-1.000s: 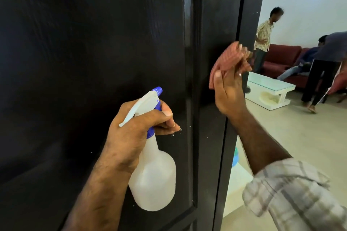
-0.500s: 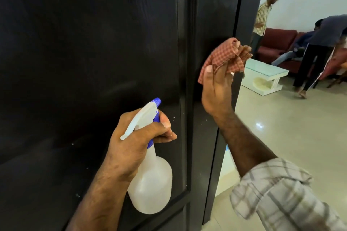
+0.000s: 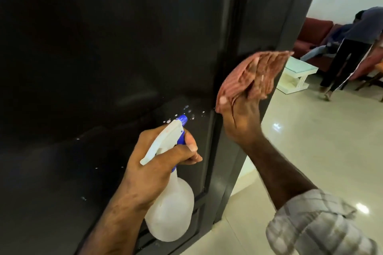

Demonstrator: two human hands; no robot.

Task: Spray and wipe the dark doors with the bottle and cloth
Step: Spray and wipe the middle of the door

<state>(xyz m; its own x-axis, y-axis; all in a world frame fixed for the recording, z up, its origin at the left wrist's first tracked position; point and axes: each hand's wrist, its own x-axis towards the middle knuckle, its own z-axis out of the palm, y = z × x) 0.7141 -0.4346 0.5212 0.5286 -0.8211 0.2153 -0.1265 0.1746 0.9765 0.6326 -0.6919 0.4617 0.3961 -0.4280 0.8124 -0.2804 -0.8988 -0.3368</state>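
The dark door [image 3: 93, 47] fills the left and centre of the head view, its flat panel bounded on the right by a raised vertical stile. Scattered white droplets [image 3: 186, 113] are seen on the panel just ahead of the nozzle, with a few more specks lower left. The spray bottle [image 3: 172, 211] is gripped by the left hand [image 3: 157, 163]: the fingers are curled round the white trigger head, and the blue nozzle is directed at the panel from close range. The translucent bottle body hangs below the hand, in front of the lower part of the panel. The reddish checked cloth [image 3: 244, 74] is bunched in the right hand [image 3: 242, 118], held by curled fingers and thumb, and is located at the stile and the outer edge of the door; contact with the surface cannot be confirmed because the cloth is blurred. A plaid sleeve [image 3: 317, 227] covers the right forearm. Beyond the door edge, a room with a glossy pale tiled floor [image 3: 310, 151] is visible, with ceiling lights reflected in it. A white low table [image 3: 298, 74] with a glass top stands in front of a dark red sofa [image 3: 313, 33] against a white wall. A person [image 3: 352, 47] in dark trousers is bent over beside the sofa.
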